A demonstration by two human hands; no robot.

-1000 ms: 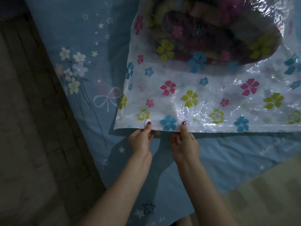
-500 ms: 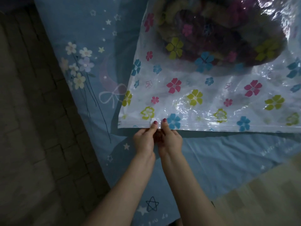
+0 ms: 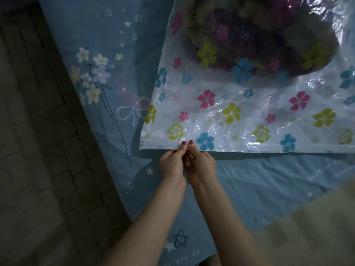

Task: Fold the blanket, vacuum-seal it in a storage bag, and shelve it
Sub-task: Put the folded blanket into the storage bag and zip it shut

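With the blanket (image 3: pixel 259 35) already bundled inside the flowered storage bag (image 3: pixel 230 104), flat on the blue bed sheet (image 3: pixel 259 179): sealing stage, judged from the layout. Left hand (image 3: pixel 172 163) and right hand (image 3: pixel 201 164) side by side at the bag's near edge, close to its left corner, thumbs on top, fingers curled under, both pinching the zip strip (image 3: pixel 249 147). Small white slider clip (image 3: pixel 181 141) just beside the left thumb; impossible to tell whether actually gripped by that hand.

Risks from here: uneven pressure along the strip, leaving an unclosed gap and air leaking back in after vacuuming; slider jumping off the track at the corner; slick plastic sliding on the sheet under a sideways pull; wrinkled film caught in the zip.
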